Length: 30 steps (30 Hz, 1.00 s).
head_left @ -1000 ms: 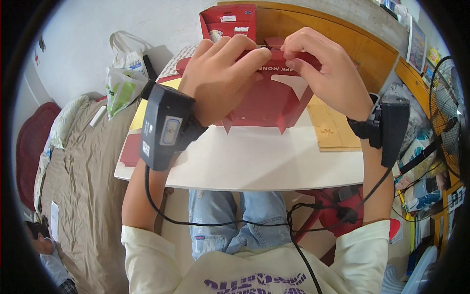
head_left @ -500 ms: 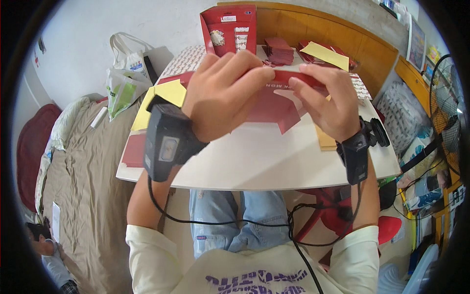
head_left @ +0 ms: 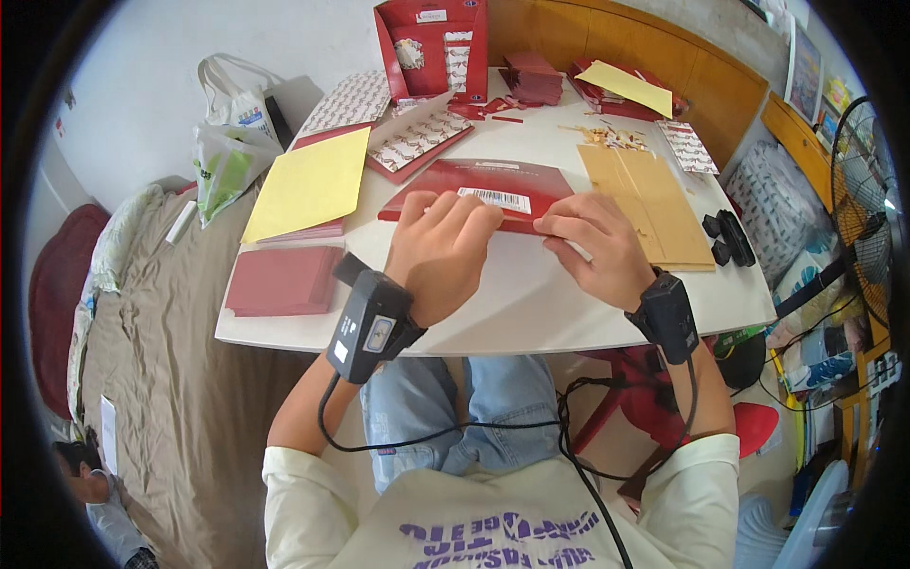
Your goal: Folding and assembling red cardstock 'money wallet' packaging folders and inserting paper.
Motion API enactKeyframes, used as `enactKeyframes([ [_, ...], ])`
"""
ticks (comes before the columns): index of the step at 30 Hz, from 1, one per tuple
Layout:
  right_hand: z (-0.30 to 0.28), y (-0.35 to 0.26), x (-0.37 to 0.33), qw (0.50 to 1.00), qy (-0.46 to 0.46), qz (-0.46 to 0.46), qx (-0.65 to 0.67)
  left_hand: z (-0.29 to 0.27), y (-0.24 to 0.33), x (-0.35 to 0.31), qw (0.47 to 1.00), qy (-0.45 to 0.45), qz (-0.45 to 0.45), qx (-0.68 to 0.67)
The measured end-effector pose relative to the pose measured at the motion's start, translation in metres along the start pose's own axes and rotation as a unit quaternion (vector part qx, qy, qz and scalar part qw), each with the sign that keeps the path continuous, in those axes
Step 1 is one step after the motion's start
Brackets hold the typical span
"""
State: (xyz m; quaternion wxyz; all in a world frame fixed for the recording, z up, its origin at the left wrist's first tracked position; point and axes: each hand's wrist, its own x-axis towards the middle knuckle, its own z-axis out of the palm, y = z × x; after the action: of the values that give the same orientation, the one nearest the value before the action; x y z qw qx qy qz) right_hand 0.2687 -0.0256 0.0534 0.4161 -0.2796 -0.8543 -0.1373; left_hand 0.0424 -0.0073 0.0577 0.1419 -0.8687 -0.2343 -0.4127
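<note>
A glossy red cardboard piece with a white barcode label lies on the white table in front of me, tilted slightly toward me. My left hand curls its fingers over the near edge, left of the label. At the near right corner, my right hand pinches the same edge between thumb and fingers. Each wrist wears a black strapped device with a cable. Beyond the piece is a patterned sheet on red card. A tan cardboard sheet lies to the right of it.
A dull red card stack and a yellow sheet lie at the left. An upright red display box stands at the back, near another red stack. Small scraps lie far right. A fan stands beyond the table's right side.
Both hands have come down and nearer to me with the red cardboard piece. It has turned over, so its barcode side now shows. The table behind it has come into view.
</note>
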Motion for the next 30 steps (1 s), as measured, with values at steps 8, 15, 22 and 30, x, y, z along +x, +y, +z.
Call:
enactKeyframes([
  [8, 0.013, -0.014, -0.028, 0.992, -0.091, 0.069, 0.050, 0.017, 0.012, -0.039, 0.999, -0.046, -0.017, 0.003],
  [15, 0.002, -0.022, -0.015, 0.995, -0.070, 0.065, -0.008, 0.009, 0.009, -0.034, 0.999, 0.028, 0.023, 0.017],
  [22, -0.014, -0.015, 0.030, 0.997, 0.053, -0.025, -0.042, -0.010, -0.010, -0.002, 0.969, 0.125, 0.114, 0.180],
  [30, -0.053, -0.001, 0.086, 0.994, 0.072, -0.085, 0.014, -0.044, -0.028, 0.056, 0.955, 0.179, 0.145, 0.188],
])
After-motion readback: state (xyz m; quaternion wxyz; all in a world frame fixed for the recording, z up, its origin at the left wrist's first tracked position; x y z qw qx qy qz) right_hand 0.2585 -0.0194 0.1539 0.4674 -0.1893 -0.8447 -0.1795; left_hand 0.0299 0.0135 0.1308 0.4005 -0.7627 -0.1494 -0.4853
